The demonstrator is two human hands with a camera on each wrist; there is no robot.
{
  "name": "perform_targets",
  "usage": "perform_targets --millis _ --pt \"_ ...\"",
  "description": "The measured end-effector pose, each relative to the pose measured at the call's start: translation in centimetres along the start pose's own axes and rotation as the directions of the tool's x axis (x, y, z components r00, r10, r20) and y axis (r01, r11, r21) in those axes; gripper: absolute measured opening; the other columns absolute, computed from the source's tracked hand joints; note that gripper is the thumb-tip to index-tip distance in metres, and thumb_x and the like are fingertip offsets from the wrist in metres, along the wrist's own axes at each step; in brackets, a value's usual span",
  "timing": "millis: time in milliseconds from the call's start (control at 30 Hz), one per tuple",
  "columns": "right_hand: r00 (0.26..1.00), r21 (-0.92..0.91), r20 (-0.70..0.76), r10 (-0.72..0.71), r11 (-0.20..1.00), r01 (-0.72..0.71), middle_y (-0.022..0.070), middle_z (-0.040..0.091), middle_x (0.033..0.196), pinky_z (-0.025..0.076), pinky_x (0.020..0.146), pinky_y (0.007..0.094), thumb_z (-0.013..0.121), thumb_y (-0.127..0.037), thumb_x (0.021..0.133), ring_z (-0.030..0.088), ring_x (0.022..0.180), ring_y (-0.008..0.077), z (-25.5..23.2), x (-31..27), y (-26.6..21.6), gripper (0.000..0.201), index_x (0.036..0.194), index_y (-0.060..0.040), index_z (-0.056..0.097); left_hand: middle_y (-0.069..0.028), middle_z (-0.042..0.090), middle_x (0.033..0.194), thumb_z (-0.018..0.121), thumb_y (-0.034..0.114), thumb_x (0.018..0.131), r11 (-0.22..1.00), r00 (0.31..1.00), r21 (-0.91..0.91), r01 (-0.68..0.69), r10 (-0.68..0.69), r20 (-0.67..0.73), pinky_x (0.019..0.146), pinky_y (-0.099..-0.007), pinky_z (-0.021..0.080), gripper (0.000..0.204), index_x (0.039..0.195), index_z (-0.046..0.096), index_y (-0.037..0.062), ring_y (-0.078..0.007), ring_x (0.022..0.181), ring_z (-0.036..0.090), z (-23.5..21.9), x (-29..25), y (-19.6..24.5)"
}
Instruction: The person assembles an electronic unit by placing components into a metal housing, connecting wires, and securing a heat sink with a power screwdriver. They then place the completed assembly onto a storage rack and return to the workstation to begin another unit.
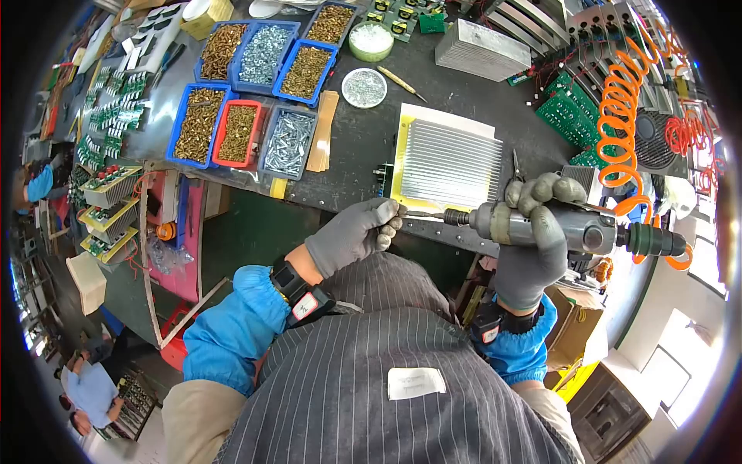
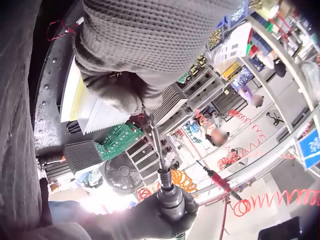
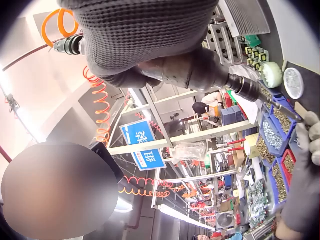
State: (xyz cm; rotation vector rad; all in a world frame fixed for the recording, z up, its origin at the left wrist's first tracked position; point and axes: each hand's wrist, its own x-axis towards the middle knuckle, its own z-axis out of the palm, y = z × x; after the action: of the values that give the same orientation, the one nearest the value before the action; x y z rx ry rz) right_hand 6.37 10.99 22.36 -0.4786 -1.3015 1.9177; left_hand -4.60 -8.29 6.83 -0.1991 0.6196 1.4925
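My right hand (image 1: 537, 240), in a grey glove, grips the body of an air screwdriver (image 1: 591, 233) held sideways above the bench's front edge. The long bit (image 2: 157, 142) points left toward my other hand. Gloved too, my left hand (image 1: 359, 232) pinches the bit's tip between thumb and fingers; I cannot tell whether a screw sits there. In the right wrist view the bit (image 3: 280, 109) reaches those fingertips. Just beyond the tool lies a finned heat sink (image 1: 448, 162) on a yellow-edged board (image 1: 400, 166).
Blue bins (image 1: 179, 147) and a red bin (image 1: 224, 158) of screws and small hardware stand at the left. A round dish (image 1: 364, 88) and a pen-like tool (image 1: 398, 81) lie behind. Green circuit boards (image 1: 568, 116) and an orange coiled hose (image 1: 618, 131) are at the right.
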Motion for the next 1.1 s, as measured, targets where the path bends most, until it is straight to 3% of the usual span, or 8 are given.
perform_targets --millis 167,433,500,567,633,767,900,1100 --pt "0.998 0.005 -0.058 0.036 0.999 -0.036 0.0112 0.059 0.101 0.054 0.081 0.0405 0.062 -0.006 0.082 0.061 0.091 0.0238 -0.8 -0.8 -0.1 0.041 0.121 -0.0042 0.054 -0.0005 0.058 0.095 0.058 0.027 0.107 0.997 1.000 -0.074 -0.006 0.008 0.026 0.068 -0.0206 0.051 0.031 0.122 0.060 0.0002 -0.0048 0.075 0.053 0.1 0.1 -1.0" --pt "0.993 0.009 -0.086 0.076 0.997 -0.076 0.0124 0.060 0.105 0.055 0.080 0.0383 0.065 -0.004 0.083 0.062 0.096 0.0234 -2.0 -1.8 -0.1 0.042 0.124 -0.0028 0.055 -0.0006 0.056 0.091 0.059 0.031 0.106 0.945 0.983 0.315 -0.092 0.137 -0.125 0.068 -0.0212 0.046 0.032 0.117 0.061 0.0012 -0.0060 0.074 0.049 2.2 -0.9 -1.5" --pt "0.973 -0.598 0.078 -0.217 0.771 0.220 0.0125 0.059 0.110 0.054 0.084 0.0374 0.069 -0.005 0.084 0.062 0.100 0.0229 -3.3 -1.8 1.0 0.045 0.127 -0.0019 0.056 -0.0008 0.056 0.091 0.059 0.030 0.106 0.920 0.969 0.355 -0.166 0.219 -0.113 0.068 -0.0212 0.046 0.030 0.116 0.062 0.0008 -0.0058 0.074 0.049 1.7 -0.5 -2.3" --pt "0.982 -0.551 0.070 -0.173 0.814 0.183 0.0125 0.059 0.112 0.054 0.086 0.0374 0.070 -0.004 0.085 0.062 0.102 0.0224 -3.1 -1.8 0.9 0.045 0.128 -0.0008 0.056 -0.0009 0.057 0.091 0.059 0.028 0.107 0.889 0.949 0.393 -0.237 0.298 -0.103 0.069 -0.0212 0.047 0.029 0.115 0.062 0.0005 -0.0056 0.074 0.049 1.0 -0.4 -3.1" --pt "0.989 -0.506 0.070 -0.127 0.851 0.145 0.0124 0.059 0.115 0.053 0.089 0.0373 0.071 -0.003 0.086 0.062 0.103 0.0219 -3.0 -1.8 0.6 0.045 0.129 0.0003 0.056 -0.0003 0.059 0.089 0.060 0.027 0.106 0.981 0.985 0.154 -0.120 0.138 -0.107 0.069 -0.0211 0.048 0.028 0.114 0.063 0.0010 -0.0049 0.075 0.051 0.4 -0.4 -3.5" --pt "0.986 -0.254 -0.030 0.166 0.952 -0.168 0.0122 0.058 0.121 0.049 0.100 0.0403 0.064 -0.008 0.090 0.063 0.108 0.0243 -3.1 -2.1 0.8 0.039 0.128 -0.0006 0.055 0.0010 0.059 0.088 0.061 0.031 0.105 0.980 0.980 0.194 -0.035 0.072 -0.186 0.070 -0.0209 0.050 0.030 0.113 0.065 0.0019 -0.0045 0.076 0.055 -0.5 -0.2 -4.1" --pt "0.983 -0.103 0.075 0.167 0.982 -0.159 0.0139 0.058 0.101 0.053 0.068 0.0364 0.062 0.010 0.086 0.059 0.075 0.0188 -2.5 -3.0 3.4 0.039 0.122 -0.0010 0.052 0.0009 0.061 0.089 0.060 0.037 0.105 0.964 0.937 0.264 -0.030 0.119 -0.328 0.072 -0.0218 0.053 0.036 0.114 0.067 0.0027 -0.0056 0.074 0.058 -3.6 -0.1 -4.5" --pt "0.974 -0.198 0.157 0.165 0.971 -0.133 0.0116 0.061 0.097 0.055 0.070 0.0352 0.063 0.011 0.086 0.061 0.078 0.0163 -2.9 -3.4 7.5 0.037 0.119 -0.0014 0.054 -0.0014 0.066 0.093 0.056 0.032 0.107 0.990 0.904 0.139 -0.028 0.084 -0.418 0.072 -0.0223 0.055 0.035 0.120 0.067 0.0018 -0.0074 0.076 0.061 -5.1 -3.8 -2.7"
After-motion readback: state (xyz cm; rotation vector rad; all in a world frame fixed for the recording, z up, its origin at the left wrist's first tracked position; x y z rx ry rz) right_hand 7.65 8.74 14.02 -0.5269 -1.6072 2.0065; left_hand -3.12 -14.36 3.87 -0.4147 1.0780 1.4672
